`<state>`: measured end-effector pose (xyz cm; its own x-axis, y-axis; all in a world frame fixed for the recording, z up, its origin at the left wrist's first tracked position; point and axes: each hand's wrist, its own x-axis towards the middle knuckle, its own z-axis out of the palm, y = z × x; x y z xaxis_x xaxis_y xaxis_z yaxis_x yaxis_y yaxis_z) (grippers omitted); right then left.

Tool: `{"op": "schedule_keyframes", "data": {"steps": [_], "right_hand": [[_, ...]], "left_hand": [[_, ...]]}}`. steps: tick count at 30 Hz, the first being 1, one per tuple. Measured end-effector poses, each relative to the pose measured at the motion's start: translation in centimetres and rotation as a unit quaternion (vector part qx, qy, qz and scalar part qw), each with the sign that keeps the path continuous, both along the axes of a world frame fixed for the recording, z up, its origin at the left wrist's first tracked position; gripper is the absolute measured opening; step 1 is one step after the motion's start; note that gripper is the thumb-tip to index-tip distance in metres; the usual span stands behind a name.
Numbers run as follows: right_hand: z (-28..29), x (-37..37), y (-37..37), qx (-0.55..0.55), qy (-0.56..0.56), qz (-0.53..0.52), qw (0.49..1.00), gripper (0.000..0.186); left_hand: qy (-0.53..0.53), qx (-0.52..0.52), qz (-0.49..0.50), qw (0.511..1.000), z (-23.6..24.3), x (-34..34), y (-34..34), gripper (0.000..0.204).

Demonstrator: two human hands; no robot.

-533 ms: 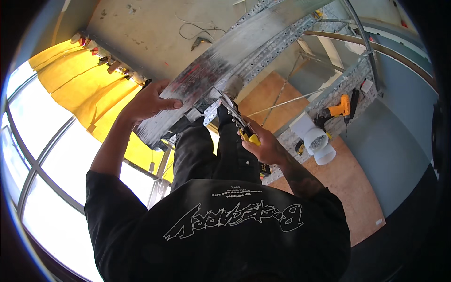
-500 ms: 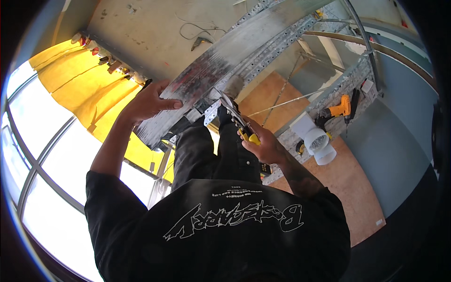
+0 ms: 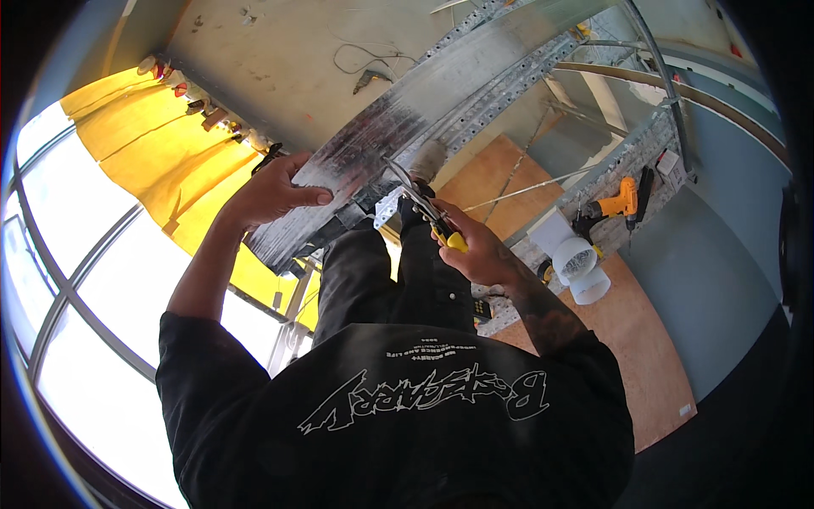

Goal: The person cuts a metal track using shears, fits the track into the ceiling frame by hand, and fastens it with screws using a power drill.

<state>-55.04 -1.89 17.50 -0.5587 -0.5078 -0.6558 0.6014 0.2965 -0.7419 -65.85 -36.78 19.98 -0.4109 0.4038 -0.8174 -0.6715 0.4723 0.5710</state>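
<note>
A long grey metal-looking panel (image 3: 407,110), scuffed and dark-stained, runs from my left hand up to the far right. My left hand (image 3: 278,193) grips its near end, thumb lying on the top face and the other fingers wrapped over the left edge, partly hidden. My right hand (image 3: 476,250) is closed round the yellow-and-black handles of metal locking clamp pliers (image 3: 417,199). Their curved jaws reach the panel's right edge; whether they bite on it I cannot tell. Beneath the panel lies a perforated metal plank (image 3: 492,110).
On a perforated plank at the right lie an orange cordless drill (image 3: 617,202) and white cylindrical parts (image 3: 575,259). A black-and-yellow device (image 3: 482,310) sits by my right leg. A corded drill (image 3: 373,78) rests on the floor far below. Yellow sheeting (image 3: 144,161) hangs at the left by the windows.
The whole view has shifted slightly. The clamp pliers' jaws have moved a little left toward the panel's edge. Both hands keep their grips.
</note>
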Motion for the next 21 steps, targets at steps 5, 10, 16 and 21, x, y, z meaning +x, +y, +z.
{"op": "schedule_keyframes", "data": {"steps": [5, 10, 16, 21], "right_hand": [[-0.5, 0.1, -0.3, -0.025, -0.026, 0.006, 0.999, 0.068], [0.2, -0.8, -1.0, -0.078, -0.069, -0.018, 0.994, 0.059], [-0.6, -1.1, -0.8, -0.062, -0.105, 0.049, 0.991, 0.049], [0.0, -0.7, -1.7, -0.041, -0.054, 0.026, 0.997, 0.045]], "left_hand": [[0.025, -0.022, -0.011, 0.999, -0.7, 1.0, -0.9, 0.067], [-0.018, -0.018, 0.003, 1.0, -0.2, 0.4, -0.8, 0.067], [-0.012, -0.022, 0.001, 1.0, -0.6, 0.2, -1.2, 0.067], [-0.016, -0.019, 0.003, 1.0, -1.3, 0.2, -1.8, 0.068]]}}
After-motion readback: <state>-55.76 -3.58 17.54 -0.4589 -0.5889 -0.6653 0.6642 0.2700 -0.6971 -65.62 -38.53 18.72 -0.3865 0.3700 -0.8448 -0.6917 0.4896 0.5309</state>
